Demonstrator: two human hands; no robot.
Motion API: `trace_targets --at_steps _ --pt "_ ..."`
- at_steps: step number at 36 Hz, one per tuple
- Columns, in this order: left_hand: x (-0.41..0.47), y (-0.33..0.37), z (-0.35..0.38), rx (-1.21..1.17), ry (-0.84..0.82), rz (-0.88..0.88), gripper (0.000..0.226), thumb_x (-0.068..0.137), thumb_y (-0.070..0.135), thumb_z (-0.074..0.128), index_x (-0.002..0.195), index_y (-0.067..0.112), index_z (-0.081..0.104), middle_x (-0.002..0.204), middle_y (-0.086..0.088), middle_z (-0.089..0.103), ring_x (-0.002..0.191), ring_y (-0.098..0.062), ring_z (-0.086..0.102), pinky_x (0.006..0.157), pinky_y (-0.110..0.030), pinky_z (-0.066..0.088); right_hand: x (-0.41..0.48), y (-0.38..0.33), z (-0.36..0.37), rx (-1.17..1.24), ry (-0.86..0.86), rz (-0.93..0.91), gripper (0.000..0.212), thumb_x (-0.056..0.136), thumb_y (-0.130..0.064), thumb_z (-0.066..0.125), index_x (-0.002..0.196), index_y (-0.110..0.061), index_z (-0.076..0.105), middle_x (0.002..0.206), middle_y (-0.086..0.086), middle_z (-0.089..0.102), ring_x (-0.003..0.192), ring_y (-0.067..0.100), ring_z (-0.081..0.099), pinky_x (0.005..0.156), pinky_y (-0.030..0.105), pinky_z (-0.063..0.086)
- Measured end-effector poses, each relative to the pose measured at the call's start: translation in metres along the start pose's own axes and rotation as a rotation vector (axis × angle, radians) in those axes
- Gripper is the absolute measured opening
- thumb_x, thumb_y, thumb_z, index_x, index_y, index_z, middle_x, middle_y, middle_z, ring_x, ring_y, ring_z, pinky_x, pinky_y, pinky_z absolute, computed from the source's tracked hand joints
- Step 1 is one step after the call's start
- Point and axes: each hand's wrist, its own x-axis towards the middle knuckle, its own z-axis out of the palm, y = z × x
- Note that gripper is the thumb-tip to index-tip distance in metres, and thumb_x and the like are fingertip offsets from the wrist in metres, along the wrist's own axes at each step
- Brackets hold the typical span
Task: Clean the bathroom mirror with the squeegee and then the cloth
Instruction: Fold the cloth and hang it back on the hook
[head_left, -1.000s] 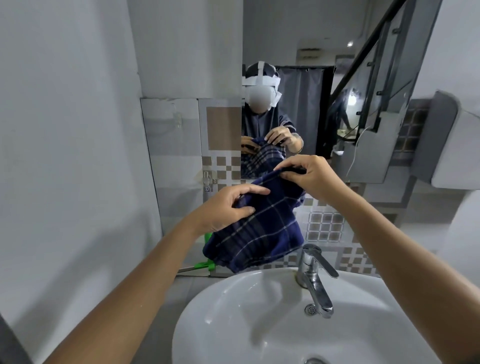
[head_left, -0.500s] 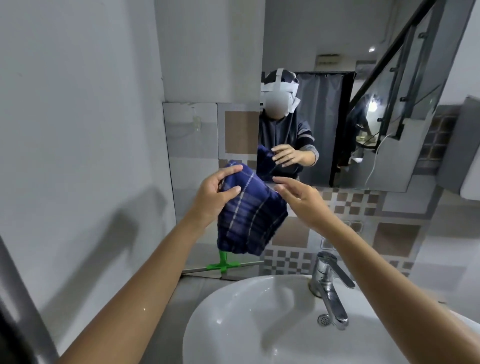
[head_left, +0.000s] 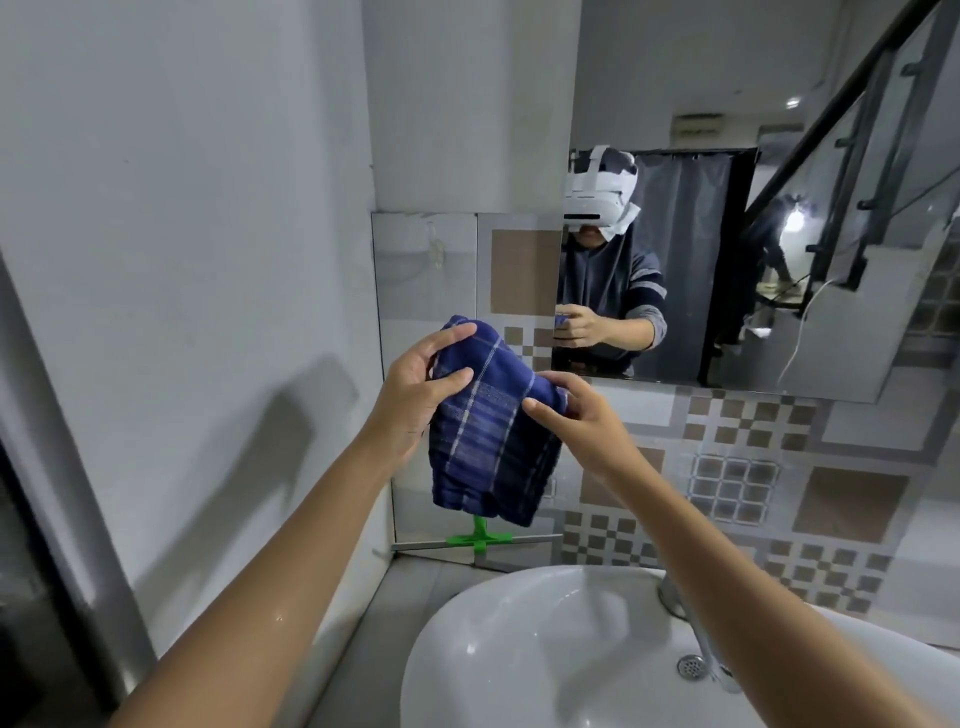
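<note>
Wall (head_left: 182, 260): plain grey, filling your left side; no writing showed on it.
Mirror (head_left: 727, 291): hung above the patterned tiles, ahead and to your right, reflecting you with the headset on.
Sink (head_left: 519, 649): white basin below your arms, tap (head_left: 711, 654) at its right.
Cloth (head_left: 488, 431): dark blue plaid, bunched and hanging between your hands, in front of the tiles left of the mirror; no label readable.
Left hand (head_left: 415, 395): your fingers curled closed on the cloth's upper left edge.
Right hand (head_left: 582, 415): you pinched its right side, fingers partly bent.
Squeegee (head_left: 478, 538): green handle, lying against the wall behind the sink.
</note>
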Motion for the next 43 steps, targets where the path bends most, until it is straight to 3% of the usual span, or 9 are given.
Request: trace_targets --at_steps 6,9,15,21,30,34,36,40,43 --pt "0.010 0.007 -0.023 0.251 0.010 -0.003 0.037 0.086 0.000 0.057 0.112 0.027 0.060 0.117 -0.003 0.059 0.106 -0.020 0.058 0.091 -0.036 0.052 0.008 -0.008 -0.009 -0.141 0.076 -0.113 0.028 0.081 -0.013 0.068 0.107 -0.024 0.066 0.093 0.001 0.068 0.080 0.017 0.063 0.075 0.032 0.055" --pt "0.015 0.009 -0.026 0.269 0.010 -0.010 0.037 0.086 -0.001 0.056 0.111 0.026 0.061 0.114 -0.002 0.059 0.104 -0.020 0.058 0.089 -0.036 0.053 0.010 -0.010 -0.006 -0.292 0.093 -0.181 0.026 0.082 -0.014 0.067 0.108 -0.021 0.067 0.091 -0.002 0.067 0.075 0.012 0.060 0.071 0.023 0.051" --pt "0.029 0.025 -0.029 0.285 -0.078 -0.050 0.039 0.075 -0.001 0.054 0.097 0.028 0.069 0.116 -0.005 0.061 0.104 -0.024 0.058 0.091 -0.035 0.049 0.013 -0.012 -0.003 -0.469 -0.020 -0.182 0.025 0.086 -0.022 0.062 0.111 -0.022 0.064 0.089 0.003 0.069 0.081 0.016 0.064 0.077 0.031 0.054" --pt "0.045 0.043 -0.023 0.449 -0.181 -0.041 0.040 0.074 -0.008 0.047 0.092 0.019 0.071 0.100 0.006 0.067 0.090 -0.011 0.059 0.082 -0.022 0.046 0.014 -0.014 0.000 -0.633 -0.176 -0.147 0.036 0.090 -0.040 0.052 0.125 -0.027 0.052 0.089 -0.007 0.062 0.076 0.006 0.062 0.070 0.022 0.051" --pt "0.045 0.047 -0.017 0.509 -0.205 -0.019 0.040 0.056 0.007 0.047 0.084 0.015 0.074 0.093 -0.007 0.071 0.078 -0.016 0.055 0.071 -0.022 0.045 0.010 -0.025 -0.002 -0.634 -0.173 -0.190 0.046 0.089 -0.050 0.045 0.127 -0.024 0.051 0.075 -0.010 0.059 0.068 0.002 0.057 0.061 0.019 0.046" --pt "0.043 0.045 -0.015 0.508 -0.226 -0.010 0.039 0.066 -0.007 0.046 0.079 0.017 0.074 0.082 -0.001 0.071 0.075 -0.015 0.052 0.062 -0.013 0.043 0.014 -0.030 -0.003 -0.596 -0.068 -0.241 0.044 0.088 -0.046 0.050 0.125 -0.023 0.053 0.082 -0.006 0.059 0.072 0.003 0.054 0.065 0.022 0.045" --pt "0.041 0.044 -0.013 0.515 -0.278 -0.008 0.037 0.061 -0.001 0.047 0.078 0.019 0.074 0.083 -0.001 0.071 0.076 -0.015 0.053 0.063 -0.010 0.044 0.018 -0.030 0.000 -0.584 -0.023 -0.284 0.041 0.088 -0.042 0.055 0.124 -0.023 0.054 0.091 -0.003 0.055 0.078 0.006 0.053 0.072 0.021 0.041" --pt "0.039 0.043 -0.014 0.471 -0.319 -0.027 0.039 0.053 0.006 0.046 0.074 0.022 0.075 0.082 0.003 0.072 0.085 -0.017 0.057 0.077 -0.021 0.047 0.021 -0.026 0.005 -0.446 -0.014 -0.286 0.042 0.085 -0.034 0.063 0.123 -0.020 0.053 0.113 0.000 0.049 0.103 0.012 0.053 0.088 0.029 0.048" --pt "0.038 0.043 -0.018 0.411 -0.321 -0.039 0.039 0.051 0.004 0.045 0.068 0.023 0.075 0.075 0.006 0.072 0.084 -0.014 0.059 0.078 -0.024 0.046 0.021 -0.027 0.008 -0.224 -0.075 -0.218 0.051 0.082 -0.032 0.066 0.128 -0.024 0.047 0.129 0.000 0.048 0.119 0.011 0.047 0.096 0.027 0.041"
